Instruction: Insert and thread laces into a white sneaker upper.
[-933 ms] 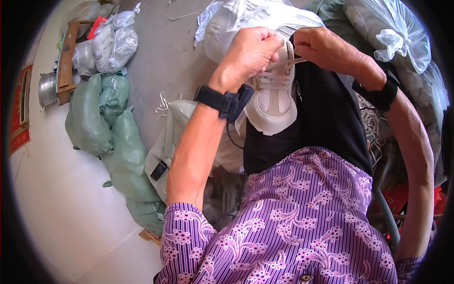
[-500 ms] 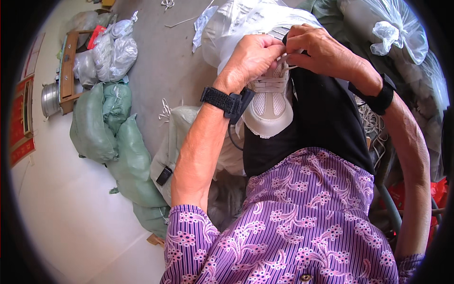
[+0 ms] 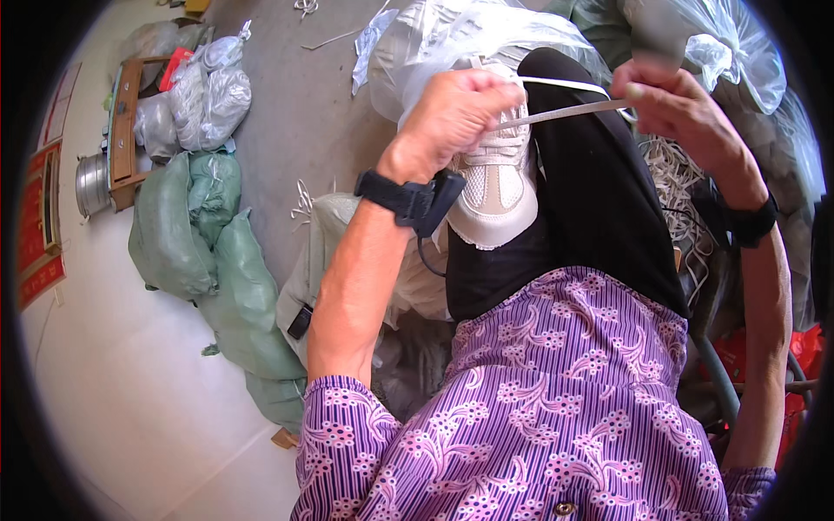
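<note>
A white and beige sneaker (image 3: pixel 495 193) rests on my lap with its toe toward me. Over its upper part, my left hand (image 3: pixel 459 113) is closed, fingers pinched at the laced side of the shoe; what exactly lies between them is hidden. My right hand (image 3: pixel 673 100) is out to the right above my knee, its fingers closed on a pale shoelace (image 3: pixel 569 112). Two strands of that lace stretch from the shoe across to the right hand. My black trousers (image 3: pixel 591 208) show beneath the lace.
A clear plastic bag (image 3: pixel 417 52) with pale contents lies beyond the shoe. Loose laces (image 3: pixel 673 178) are heaped right of my leg. Green sacks (image 3: pixel 252 295) lie at the left, near a wooden drawer unit (image 3: pixel 124 130). Another knotted clear bag (image 3: pixel 738 61) sits at the far right.
My right hand has moved right, away from the shoe, drawing the lace out into two long strands. My left hand has stayed at the shoe.
</note>
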